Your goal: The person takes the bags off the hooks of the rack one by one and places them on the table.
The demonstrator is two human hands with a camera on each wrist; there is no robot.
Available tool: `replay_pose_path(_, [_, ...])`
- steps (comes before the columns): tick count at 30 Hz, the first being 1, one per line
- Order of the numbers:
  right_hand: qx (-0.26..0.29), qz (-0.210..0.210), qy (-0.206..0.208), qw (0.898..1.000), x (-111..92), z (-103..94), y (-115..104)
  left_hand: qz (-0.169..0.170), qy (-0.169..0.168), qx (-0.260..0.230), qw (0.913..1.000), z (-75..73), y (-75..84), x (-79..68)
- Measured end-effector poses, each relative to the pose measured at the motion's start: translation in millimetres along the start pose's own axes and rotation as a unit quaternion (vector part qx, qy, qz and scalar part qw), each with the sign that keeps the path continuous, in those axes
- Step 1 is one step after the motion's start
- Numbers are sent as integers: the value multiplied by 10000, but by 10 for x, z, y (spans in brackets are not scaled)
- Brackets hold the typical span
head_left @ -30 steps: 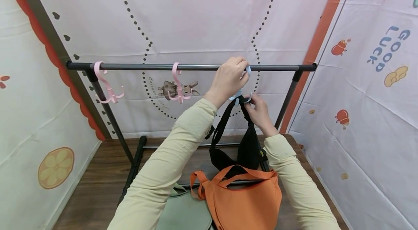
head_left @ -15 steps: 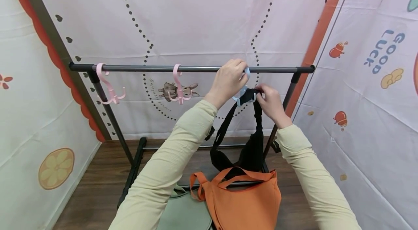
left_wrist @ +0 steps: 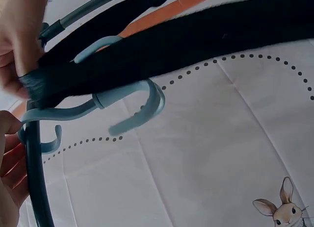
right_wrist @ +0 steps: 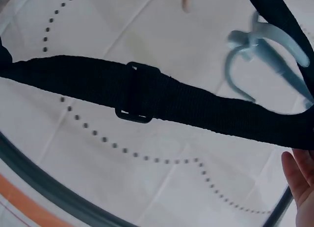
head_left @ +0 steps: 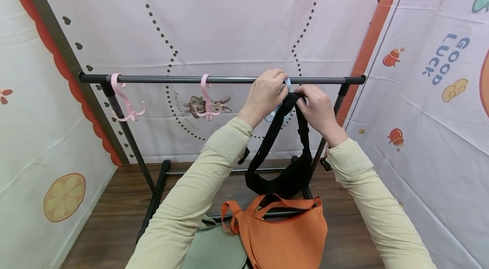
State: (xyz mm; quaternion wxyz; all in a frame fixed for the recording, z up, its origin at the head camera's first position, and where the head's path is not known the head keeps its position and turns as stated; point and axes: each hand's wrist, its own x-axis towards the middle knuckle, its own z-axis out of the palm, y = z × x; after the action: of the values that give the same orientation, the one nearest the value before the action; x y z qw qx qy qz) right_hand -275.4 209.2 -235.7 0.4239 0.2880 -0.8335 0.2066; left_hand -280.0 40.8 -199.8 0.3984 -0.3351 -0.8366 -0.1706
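My left hand (head_left: 265, 96) pinches the top of a light blue hook (left_wrist: 130, 97) on the black rail. To its right, my right hand (head_left: 317, 110) grips the top bend of a black strap (head_left: 269, 137), close under the rail. This strap belongs to a black bag (head_left: 288, 180) that hangs in a loop below. In the right wrist view, a plastic slider buckle (right_wrist: 136, 92) sits on the webbing. The strap passes in front of the hook's prongs and partly hides them. Below the black bag is an orange bag (head_left: 286, 235) with short handles.
Two pink hooks (head_left: 207, 99) hang further left on the black rail (head_left: 164, 79). A pale green bag (head_left: 215, 247) lies beside the orange one on the wooden surface (head_left: 99, 235). Printed cloth walls (head_left: 229, 23) close in the back and sides.
My right hand has moved right and up, raising the black strap from among the hook's prongs to near the rail. My left hand has stayed at the hook's top.
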Motion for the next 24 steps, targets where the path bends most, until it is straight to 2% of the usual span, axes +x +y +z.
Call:
replay_pose_path(10, [-160, 127, 647, 9977, 112, -230, -132, 51, -101, -97, 9999, -13, 14, 7])
replay_pose_path(13, [-152, 110, 728, 9972, 158, -283, -168, -23, 46, -128, 9999, -31, 16, -17])
replay_pose_path(15, [-119, 71, 725, 9973, 186, -313, -200, -89, 262, -147, 9995, -46, 16, -49])
replay_pose_path(19, [-88, 21, 692, 9976, 219, -358, -270, -49, 760, -284, 9967, -102, 14, -178])
replay_pose_path(24, [-65, -49, 711, 9974, 243, -415, -370, 353, 1146, -516, 9914, -202, 21, -514])
